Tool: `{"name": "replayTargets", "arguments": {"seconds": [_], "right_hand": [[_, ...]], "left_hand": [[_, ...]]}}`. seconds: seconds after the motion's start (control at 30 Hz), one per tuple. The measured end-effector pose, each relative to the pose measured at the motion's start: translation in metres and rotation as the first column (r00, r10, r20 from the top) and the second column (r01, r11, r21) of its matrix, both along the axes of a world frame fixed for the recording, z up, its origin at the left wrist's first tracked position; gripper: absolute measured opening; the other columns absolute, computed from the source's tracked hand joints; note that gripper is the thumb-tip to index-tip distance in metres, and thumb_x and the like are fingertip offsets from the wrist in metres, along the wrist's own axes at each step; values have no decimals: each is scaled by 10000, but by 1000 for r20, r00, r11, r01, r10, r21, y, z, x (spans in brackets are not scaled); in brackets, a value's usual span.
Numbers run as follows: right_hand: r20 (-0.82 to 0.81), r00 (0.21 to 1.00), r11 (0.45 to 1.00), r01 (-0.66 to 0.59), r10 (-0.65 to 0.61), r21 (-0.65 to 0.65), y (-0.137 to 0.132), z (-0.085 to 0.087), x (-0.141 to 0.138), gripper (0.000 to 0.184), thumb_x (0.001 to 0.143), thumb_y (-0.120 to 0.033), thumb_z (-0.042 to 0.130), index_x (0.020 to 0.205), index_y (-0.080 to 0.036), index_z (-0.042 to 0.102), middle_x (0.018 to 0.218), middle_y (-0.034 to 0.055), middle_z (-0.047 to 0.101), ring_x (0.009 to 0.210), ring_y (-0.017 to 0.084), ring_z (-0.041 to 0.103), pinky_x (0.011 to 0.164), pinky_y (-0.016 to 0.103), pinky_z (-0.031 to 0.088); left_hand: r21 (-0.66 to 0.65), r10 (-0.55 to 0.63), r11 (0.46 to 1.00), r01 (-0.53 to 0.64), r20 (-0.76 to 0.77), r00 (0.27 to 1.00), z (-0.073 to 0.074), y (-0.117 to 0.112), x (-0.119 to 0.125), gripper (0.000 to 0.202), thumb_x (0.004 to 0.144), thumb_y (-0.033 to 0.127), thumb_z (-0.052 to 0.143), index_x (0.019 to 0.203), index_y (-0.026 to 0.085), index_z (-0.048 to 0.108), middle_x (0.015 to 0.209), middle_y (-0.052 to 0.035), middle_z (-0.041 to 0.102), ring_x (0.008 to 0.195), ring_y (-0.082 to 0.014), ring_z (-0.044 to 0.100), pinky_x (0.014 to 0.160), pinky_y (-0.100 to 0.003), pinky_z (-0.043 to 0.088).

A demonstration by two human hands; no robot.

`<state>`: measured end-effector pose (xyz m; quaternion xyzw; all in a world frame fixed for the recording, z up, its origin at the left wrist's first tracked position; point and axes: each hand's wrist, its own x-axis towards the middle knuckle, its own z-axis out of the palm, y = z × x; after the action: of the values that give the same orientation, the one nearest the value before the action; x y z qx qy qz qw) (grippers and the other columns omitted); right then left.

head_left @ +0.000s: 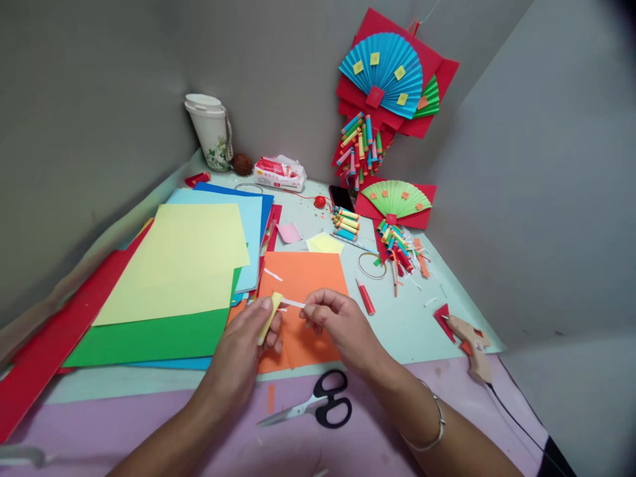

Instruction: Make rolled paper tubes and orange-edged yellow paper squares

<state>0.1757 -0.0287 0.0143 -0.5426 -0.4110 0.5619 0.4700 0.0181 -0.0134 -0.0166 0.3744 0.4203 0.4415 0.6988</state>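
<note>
Your left hand (248,338) is pinching a yellow paper roll (271,317); your right hand (335,321) is gripping its white strip (292,303), over orange paper (303,275).

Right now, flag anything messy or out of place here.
Paper scraps lie scattered beside the green fan. The glue gun lies on its side at the mat's right edge, cord trailing off. The left hand holds yellow paper, the right hand a white strip.

Two bare forearms, a thin silver bangle (433,424) circling the wrist just behind the right hand (338,324), the left hand (243,344) well left of the bangle
</note>
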Motion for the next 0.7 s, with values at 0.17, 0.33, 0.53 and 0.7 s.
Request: {"name": "replayTargets", "arguments": {"seconds": [0.17, 0.33, 0.53, 0.7], "right_hand": [[-2, 1000, 1000, -1, 1, 9, -1, -1, 2, 112, 667, -228, 566, 740, -175, 634, 698, -22, 614, 630, 105, 521, 601, 232, 403], [107, 994, 1000, 4, -3, -15, 3, -8, 4, 107, 700, -260, 590, 754, -175, 624, 679, -32, 580, 642, 114, 515, 606, 242, 394], [288, 957, 998, 31, -47, 59, 1, -18, 6, 156, 798, -305, 604, 906, -194, 584, 776, -23, 583, 662, 122, 523, 636, 258, 426], [683, 710, 909, -157, -169, 387, -36, -23, 21, 107, 880, -205, 541, 986, -202, 554, 887, 45, 630, 775, 166, 572, 733, 306, 464]], "left_hand": [[12, -45, 999, 45, -27, 999, -1, -1, -1, 319, 914, 458, 557, 702, 219, 566, 615, 50, 483, 560, -128, 488, 594, -259, 441], [88, -1, 996, 14, -150, 989, 2, 1, -3, 268, 859, 461, 603, 733, 226, 577, 642, 49, 507, 579, -146, 514, 624, -273, 436], [141, 54, 990, -16, -267, 962, 8, 5, -2, 254, 752, 458, 713, 799, 213, 665, 767, 5, 610, 719, -171, 569, 691, -261, 446], [87, 40, 996, -23, -197, 980, 8, 4, -4, 283, 740, 445, 746, 887, 210, 691, 852, -19, 652, 817, -196, 565, 705, -262, 436]]}}
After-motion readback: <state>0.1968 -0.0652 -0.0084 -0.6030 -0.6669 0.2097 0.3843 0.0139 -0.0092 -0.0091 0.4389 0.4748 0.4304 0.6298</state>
